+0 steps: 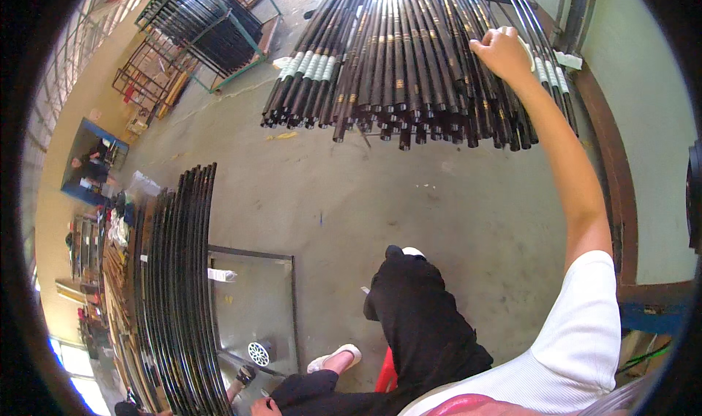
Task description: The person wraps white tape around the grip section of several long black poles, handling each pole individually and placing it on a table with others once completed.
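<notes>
My right arm stretches forward over a wide stack of long dark tubes (398, 72). At its end my right hand (503, 52) is closed, fingers curled and thumb pointing left. What it grips, if anything, is hidden. A pale curved band (527, 54) shows along the hand's right side; I cannot tell what it is. Near the hand, a few tubes at the right carry white wraps (551, 73), as do several at the left (311, 66). Only part of my left hand (266, 407) shows, low at the bottom edge by my dark trousers; its fingers are cut off from view.
At the left stands a row of long black tubes (179, 270), beside a low metal frame (294, 306) with a round fan-like piece (259, 353). A green rack (234, 28) of dark rods is at the far left. Part of a red seat (387, 372) shows beside my leg.
</notes>
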{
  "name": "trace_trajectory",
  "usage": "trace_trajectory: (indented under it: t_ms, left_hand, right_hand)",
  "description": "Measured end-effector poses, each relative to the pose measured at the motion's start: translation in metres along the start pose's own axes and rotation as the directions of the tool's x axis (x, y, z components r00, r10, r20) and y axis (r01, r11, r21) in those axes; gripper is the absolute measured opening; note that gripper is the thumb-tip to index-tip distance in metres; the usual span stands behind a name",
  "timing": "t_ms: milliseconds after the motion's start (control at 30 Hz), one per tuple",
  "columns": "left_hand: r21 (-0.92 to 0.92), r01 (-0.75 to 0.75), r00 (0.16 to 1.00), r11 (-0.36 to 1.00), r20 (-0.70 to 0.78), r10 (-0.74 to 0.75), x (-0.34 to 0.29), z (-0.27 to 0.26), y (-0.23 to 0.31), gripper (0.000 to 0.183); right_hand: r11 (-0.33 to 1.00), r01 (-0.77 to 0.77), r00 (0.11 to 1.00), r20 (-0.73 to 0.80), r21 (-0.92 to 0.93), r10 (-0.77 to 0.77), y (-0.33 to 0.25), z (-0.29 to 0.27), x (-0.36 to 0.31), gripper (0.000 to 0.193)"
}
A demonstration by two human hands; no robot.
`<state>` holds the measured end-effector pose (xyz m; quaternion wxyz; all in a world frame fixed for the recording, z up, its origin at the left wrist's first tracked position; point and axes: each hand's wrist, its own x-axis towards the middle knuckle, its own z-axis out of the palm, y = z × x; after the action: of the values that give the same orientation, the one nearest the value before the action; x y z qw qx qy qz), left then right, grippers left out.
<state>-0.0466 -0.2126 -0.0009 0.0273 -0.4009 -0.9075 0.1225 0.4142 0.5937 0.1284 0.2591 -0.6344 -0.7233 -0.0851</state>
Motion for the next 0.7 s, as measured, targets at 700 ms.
trace_trajectory:
  t_ms: [700]
  left_hand:
    - [-0.132, 0.302, 0.953, 0.944, 0.007, -0.304, -0.052, 0.015, 0.013, 0.017]
  right_hand:
    - [0.903, -0.182, 0.977, 0.173, 0.39, 0.122, -0.047, -0.019, 0.003, 0.065]
